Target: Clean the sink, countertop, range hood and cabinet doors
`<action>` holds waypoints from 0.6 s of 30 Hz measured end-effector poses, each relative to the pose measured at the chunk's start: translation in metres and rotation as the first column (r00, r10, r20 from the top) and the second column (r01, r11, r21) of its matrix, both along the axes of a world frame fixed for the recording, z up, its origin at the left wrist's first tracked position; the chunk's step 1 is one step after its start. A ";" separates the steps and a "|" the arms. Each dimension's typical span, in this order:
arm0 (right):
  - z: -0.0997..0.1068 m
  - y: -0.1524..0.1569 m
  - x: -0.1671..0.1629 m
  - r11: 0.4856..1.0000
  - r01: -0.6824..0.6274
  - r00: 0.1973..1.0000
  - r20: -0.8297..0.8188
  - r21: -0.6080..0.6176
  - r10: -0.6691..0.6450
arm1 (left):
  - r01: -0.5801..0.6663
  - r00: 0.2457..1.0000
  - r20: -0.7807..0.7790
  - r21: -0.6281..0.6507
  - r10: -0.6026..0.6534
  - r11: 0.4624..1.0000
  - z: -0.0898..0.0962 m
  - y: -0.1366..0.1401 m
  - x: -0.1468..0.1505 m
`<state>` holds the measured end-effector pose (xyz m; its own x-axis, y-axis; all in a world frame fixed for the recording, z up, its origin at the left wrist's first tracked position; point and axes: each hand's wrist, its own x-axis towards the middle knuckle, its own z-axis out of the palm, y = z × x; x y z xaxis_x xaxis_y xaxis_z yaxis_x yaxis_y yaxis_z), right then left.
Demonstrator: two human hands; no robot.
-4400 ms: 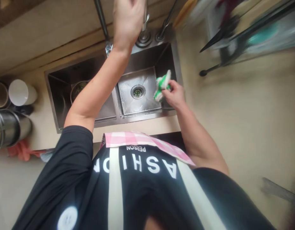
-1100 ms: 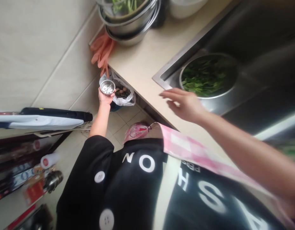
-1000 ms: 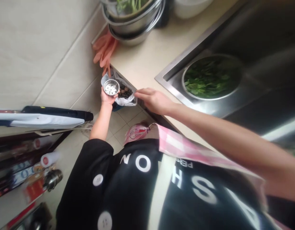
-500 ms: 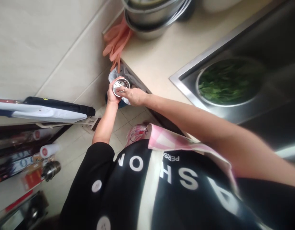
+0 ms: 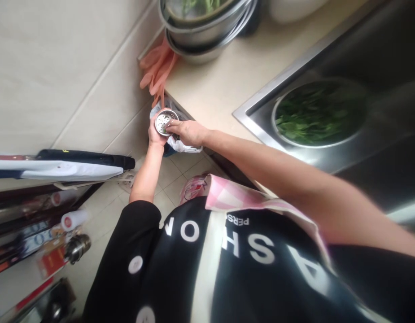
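Observation:
My left hand [image 5: 154, 133] is wrapped round a small metal sink strainer [image 5: 164, 119] with a perforated bottom. Dark bits of scraps lie inside it. The strainer is tipped so that its opening faces me. My right hand [image 5: 190, 132] reaches over from the right, fingers pressed together and tips inside the strainer's rim. What those fingertips pinch, if anything, is too small to make out. Right below both hands stands a bin lined with a white plastic bag [image 5: 184, 146], partly hidden by them.
Orange rubber gloves [image 5: 158, 67] hang over the counter [image 5: 207, 85] corner. Stacked metal bowls [image 5: 207, 33] stand at the back. In the sink [image 5: 251, 112] on the right sits a bowl of leafy greens [image 5: 318, 116]. A shelf rack [image 5: 28, 224] with jars and boxes is on the left.
My right fingers have shifted within the strainer, and more of its perforated bottom shows. More of the white bag is visible below. The view has moved slightly.

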<state>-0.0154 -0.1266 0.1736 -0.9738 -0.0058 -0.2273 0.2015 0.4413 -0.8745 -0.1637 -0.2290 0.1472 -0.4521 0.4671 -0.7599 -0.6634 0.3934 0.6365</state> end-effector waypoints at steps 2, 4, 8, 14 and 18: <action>0.008 0.002 -0.003 0.996 0.025 0.993 0.109 0.082 -0.034 | -0.009 1.000 -0.013 0.005 0.009 1.000 -0.004 0.002 0.001; 0.015 0.000 -0.007 0.986 0.050 0.968 0.236 0.158 -0.087 | -0.024 0.998 -0.065 0.016 0.025 1.000 -0.006 0.005 0.001; 0.017 -0.007 -0.011 0.984 0.101 0.936 0.321 0.147 -0.144 | -0.046 0.981 -0.187 0.024 0.050 0.999 -0.007 0.011 -0.003; 0.006 -0.011 -0.016 0.986 0.160 0.957 0.235 0.056 -0.169 | -0.035 0.975 -0.217 0.022 0.039 0.999 -0.008 0.009 -0.006; 0.001 -0.013 -0.018 0.989 0.131 0.966 0.214 0.070 -0.143 | -0.054 0.970 -0.236 0.029 0.059 0.998 -0.010 0.008 -0.006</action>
<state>-0.0336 -0.1393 0.1746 -0.8915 0.1428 -0.4298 0.4460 0.4424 -0.7780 -0.1694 -0.2207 0.1374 -0.6443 0.4512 -0.6175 -0.5133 0.3434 0.7865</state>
